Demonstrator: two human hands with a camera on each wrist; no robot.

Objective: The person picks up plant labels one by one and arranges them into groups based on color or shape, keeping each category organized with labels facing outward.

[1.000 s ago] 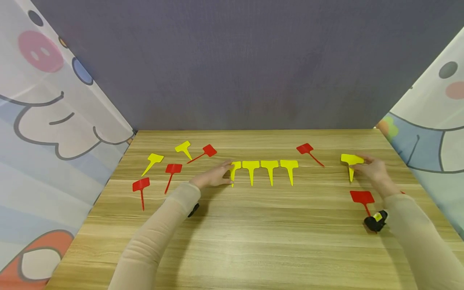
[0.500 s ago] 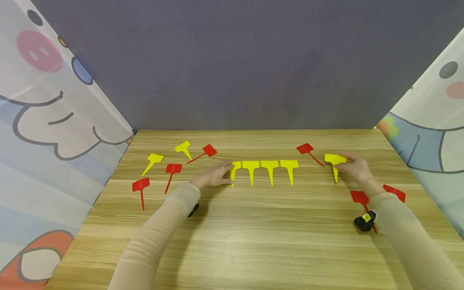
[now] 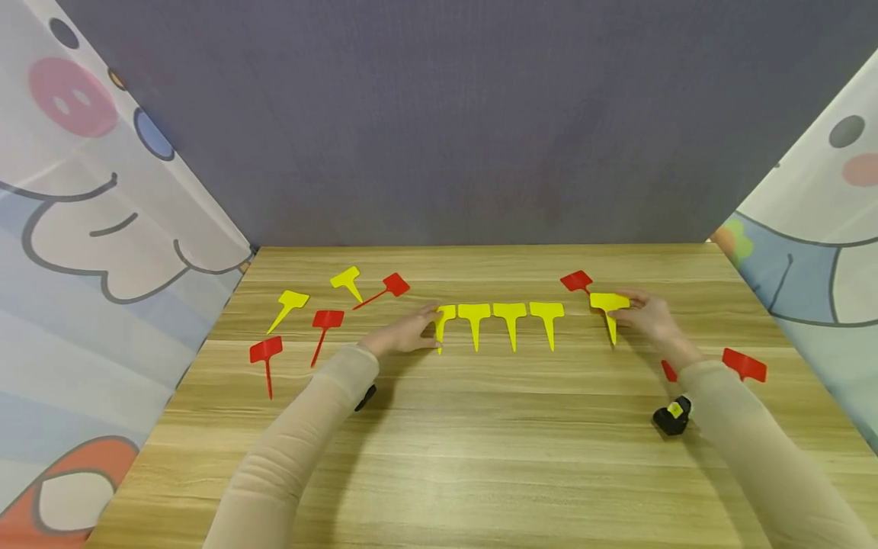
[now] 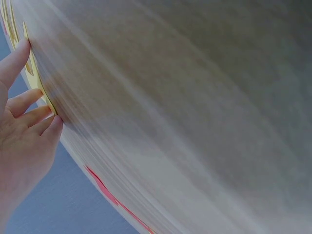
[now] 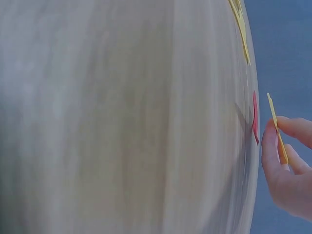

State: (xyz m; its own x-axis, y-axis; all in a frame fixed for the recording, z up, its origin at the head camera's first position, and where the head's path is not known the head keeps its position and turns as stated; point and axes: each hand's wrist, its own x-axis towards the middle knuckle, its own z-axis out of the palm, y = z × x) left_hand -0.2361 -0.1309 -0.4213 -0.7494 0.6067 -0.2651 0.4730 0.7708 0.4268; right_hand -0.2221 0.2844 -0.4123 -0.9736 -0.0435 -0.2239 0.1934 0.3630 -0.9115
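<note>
In the head view, a row of several yellow T-shaped plant labels [image 3: 509, 311] lies mid-table with heads side by side. My left hand [image 3: 406, 333] touches the leftmost label [image 3: 447, 314]; in the left wrist view its fingers rest at the head end and the thumb near the stem tip. My right hand [image 3: 650, 316] pinches another yellow plant label [image 3: 605, 302] between thumb and fingers, stem pointing toward me. The right wrist view shows this held label [image 5: 273, 111] edge-on, off the tabletop. It hangs right of the row and partly hides a red plant label [image 3: 576, 280].
Two loose yellow labels [image 3: 293, 300] and several red labels [image 3: 328, 319] lie at the left of the wooden table [image 3: 480, 457]. Another red label [image 3: 745, 364] lies by my right forearm, which partly covers one more. A grey panel [image 3: 480, 122] stands behind the table.
My right hand has moved left with the yellow plant label, closer to the row, and now overlaps the red label there. The left hand has stayed in place.
</note>
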